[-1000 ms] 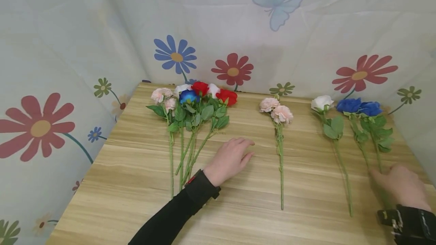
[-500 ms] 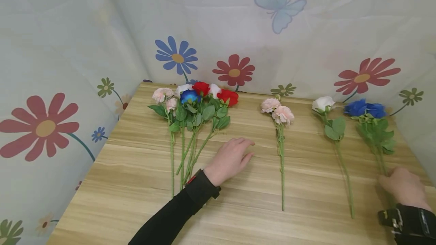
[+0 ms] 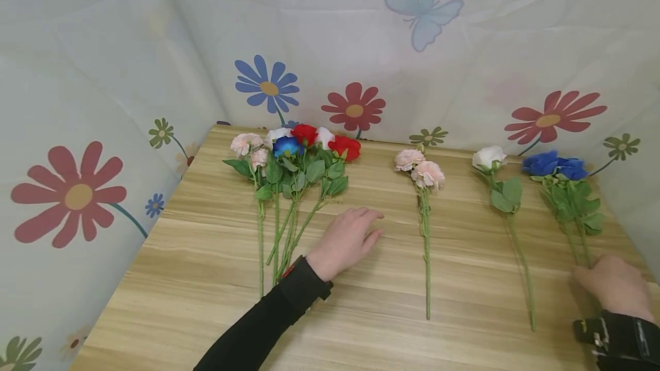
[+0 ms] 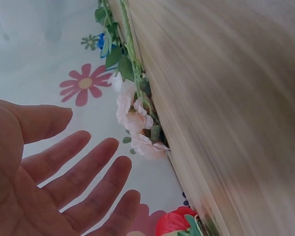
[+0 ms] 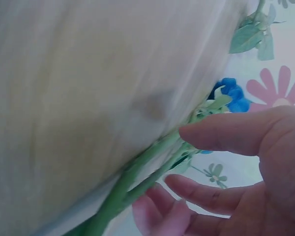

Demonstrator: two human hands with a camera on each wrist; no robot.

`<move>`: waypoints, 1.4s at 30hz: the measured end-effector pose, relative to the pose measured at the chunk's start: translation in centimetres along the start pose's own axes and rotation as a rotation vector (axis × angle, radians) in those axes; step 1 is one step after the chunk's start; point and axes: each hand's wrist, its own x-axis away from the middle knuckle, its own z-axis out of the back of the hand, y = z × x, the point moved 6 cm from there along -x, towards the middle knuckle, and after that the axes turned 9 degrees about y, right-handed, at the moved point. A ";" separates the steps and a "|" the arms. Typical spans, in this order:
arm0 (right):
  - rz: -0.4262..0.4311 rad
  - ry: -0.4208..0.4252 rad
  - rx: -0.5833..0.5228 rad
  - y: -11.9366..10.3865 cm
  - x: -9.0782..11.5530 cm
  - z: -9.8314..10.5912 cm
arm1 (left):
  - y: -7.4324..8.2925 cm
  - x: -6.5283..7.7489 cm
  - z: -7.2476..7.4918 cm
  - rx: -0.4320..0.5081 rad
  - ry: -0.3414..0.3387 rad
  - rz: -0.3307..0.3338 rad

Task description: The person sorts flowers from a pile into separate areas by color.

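Two blue roses lie side by side at the right of the table. My right hand is at the lower part of their stems. In the right wrist view, the thumb tip meets the green stems, while the parted, loosely bent fingers lie on their other side with a gap between. My left hand is held over the middle of the table with nothing in it, its fingers spread and relaxed. It is between a mixed bunch of flowers and two pale pink flowers.
The mixed bunch of pink, white, blue and red flowers lies at the left, partly behind my left forearm. A single white rose lies left of the blue roses. A flower-print cloth hangs behind the wooden table.
The blue roses shifted right and came close together with my right hand, then their stems spread slightly apart. My left hand has barely moved.
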 end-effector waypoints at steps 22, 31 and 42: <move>0.235 0.453 -0.262 -9.8 0.4 0.9 | -3.1 0.1 2.4 -0.009 0.078 0.114; 0.302 0.560 -0.369 -15.2 1.8 2.4 | -6.1 0.9 4.8 -0.050 0.093 0.247; 0.449 0.592 -0.443 -21.9 5.3 4.4 | -9.6 2.2 6.9 -0.109 0.041 0.434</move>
